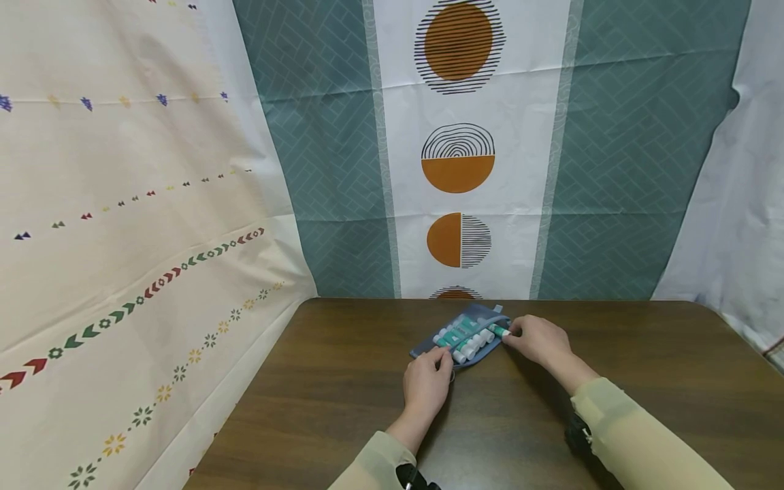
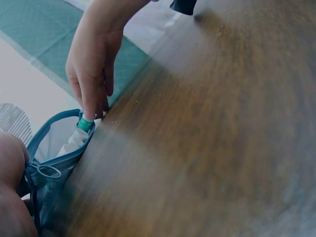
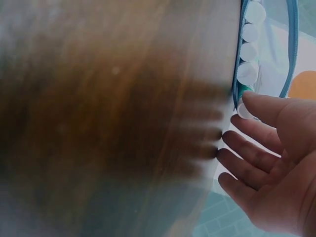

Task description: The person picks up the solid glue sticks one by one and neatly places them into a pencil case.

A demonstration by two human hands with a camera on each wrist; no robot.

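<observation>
A blue zip pouch (image 1: pixel 425 345) with a see-through side lies slanted near the table's far edge. Inside, several small white tubes (image 1: pixel 469 348) with green labels lie side by side. My left hand (image 1: pixel 427 384) grips the pouch's near left edge, close to the zip pull ring (image 2: pixel 49 171). At the open right end, my right hand (image 1: pixel 542 340) pinches the white end of one green-and-white tube (image 1: pixel 499 331) between thumb and index finger. The other right fingers spread away from it in the right wrist view. Most of that tube is hidden inside the pouch in the wrist views.
The brown wooden table (image 1: pixel 343 388) extends around the pouch. Behind its far edge hangs a green and white patterned cloth (image 1: pixel 331 170). A cream cloth (image 1: pixel 122 286) hangs on the left and a white one (image 1: pixel 747 204) on the right.
</observation>
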